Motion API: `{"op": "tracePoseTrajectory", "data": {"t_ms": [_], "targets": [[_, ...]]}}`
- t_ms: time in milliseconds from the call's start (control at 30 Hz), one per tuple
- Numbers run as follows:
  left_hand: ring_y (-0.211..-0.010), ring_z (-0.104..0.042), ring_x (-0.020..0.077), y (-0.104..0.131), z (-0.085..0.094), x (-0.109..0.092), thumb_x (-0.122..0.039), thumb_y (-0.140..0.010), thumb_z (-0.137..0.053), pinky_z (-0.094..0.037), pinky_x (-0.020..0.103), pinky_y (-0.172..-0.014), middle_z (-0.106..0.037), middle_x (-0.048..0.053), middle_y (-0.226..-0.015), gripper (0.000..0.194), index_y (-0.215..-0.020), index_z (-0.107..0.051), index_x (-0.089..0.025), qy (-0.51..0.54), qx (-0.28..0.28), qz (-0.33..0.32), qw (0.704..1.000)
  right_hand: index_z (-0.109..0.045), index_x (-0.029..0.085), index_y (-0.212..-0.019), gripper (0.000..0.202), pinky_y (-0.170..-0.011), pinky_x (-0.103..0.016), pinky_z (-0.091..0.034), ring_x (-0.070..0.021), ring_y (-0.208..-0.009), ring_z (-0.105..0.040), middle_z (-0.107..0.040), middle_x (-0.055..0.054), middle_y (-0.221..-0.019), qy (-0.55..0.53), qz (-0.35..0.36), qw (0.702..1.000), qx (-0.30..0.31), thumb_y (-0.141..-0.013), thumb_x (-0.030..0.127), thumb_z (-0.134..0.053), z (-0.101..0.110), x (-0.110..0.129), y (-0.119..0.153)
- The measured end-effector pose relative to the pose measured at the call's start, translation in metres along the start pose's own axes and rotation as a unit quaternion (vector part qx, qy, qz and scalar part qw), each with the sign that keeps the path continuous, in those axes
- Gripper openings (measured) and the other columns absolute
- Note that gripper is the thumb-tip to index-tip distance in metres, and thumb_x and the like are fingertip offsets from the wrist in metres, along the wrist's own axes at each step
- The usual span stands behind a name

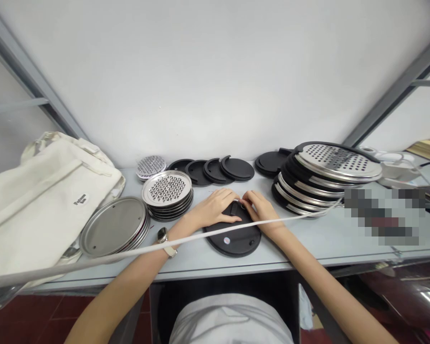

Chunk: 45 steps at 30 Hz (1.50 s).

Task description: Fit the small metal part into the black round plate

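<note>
A round black disc [236, 239] with a small round sticker lies on the grey table in front of me. My left hand [218, 208] rests on its upper left part, thumb apart from the bent fingers. At the disc's upper right edge is my right hand [260, 210], thumb and fingers pinched together. The fingertips of both hands nearly meet at the disc's far edge, around something too small to make out. A pale cord [200, 235] crosses the view in front of my forearms and the disc.
Grater plates [167, 188] are stacked left of the disc, beside plain metal plates [114, 225] and a cream bag [46, 200]. Black discs [237, 169] lie along the wall. A tall leaning pile of black-rimmed graters [338, 160] stands right.
</note>
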<state>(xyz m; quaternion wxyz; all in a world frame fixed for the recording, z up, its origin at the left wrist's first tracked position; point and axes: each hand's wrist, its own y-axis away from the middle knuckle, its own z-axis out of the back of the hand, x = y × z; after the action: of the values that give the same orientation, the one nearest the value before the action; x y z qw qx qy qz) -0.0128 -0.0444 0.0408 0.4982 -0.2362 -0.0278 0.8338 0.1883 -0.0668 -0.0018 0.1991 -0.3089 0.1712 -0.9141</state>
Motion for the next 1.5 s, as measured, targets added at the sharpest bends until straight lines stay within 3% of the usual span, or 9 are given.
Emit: {"op": "tracePoseTrajectory", "data": {"t_ms": [833,1500], "targets": [[-0.104,-0.053,0.0245,-0.0008,0.0007,0.0,-0.049,-0.084,-0.059,-0.04,0.038,-0.095,-0.061,0.01,-0.106,0.044,-0.113,-0.054,-0.016,-0.016,-0.004,-0.003,1.0,-0.045,0.022,-0.078,0.015,-0.069,-0.03,-0.045,-0.0182,-0.072,-0.053,-0.053,-0.004,-0.079,-0.008,0.002,1.0,0.001,-0.092,0.025,-0.043,-0.001,-0.0008,0.0008],[-0.11,-0.052,0.025,-0.0006,-0.0004,0.0004,-0.049,-0.082,-0.061,-0.039,0.04,-0.099,-0.06,0.01,-0.111,0.046,-0.115,-0.054,-0.018,0.015,-0.005,0.002,1.0,-0.048,0.022,-0.08,0.017,-0.065,-0.03,-0.044,-0.0196,-0.071,-0.053,-0.053,-0.005,-0.077,0.049,-0.008,0.998,0.032,-0.094,0.027,-0.039,-0.0036,-0.004,0.0]]}}
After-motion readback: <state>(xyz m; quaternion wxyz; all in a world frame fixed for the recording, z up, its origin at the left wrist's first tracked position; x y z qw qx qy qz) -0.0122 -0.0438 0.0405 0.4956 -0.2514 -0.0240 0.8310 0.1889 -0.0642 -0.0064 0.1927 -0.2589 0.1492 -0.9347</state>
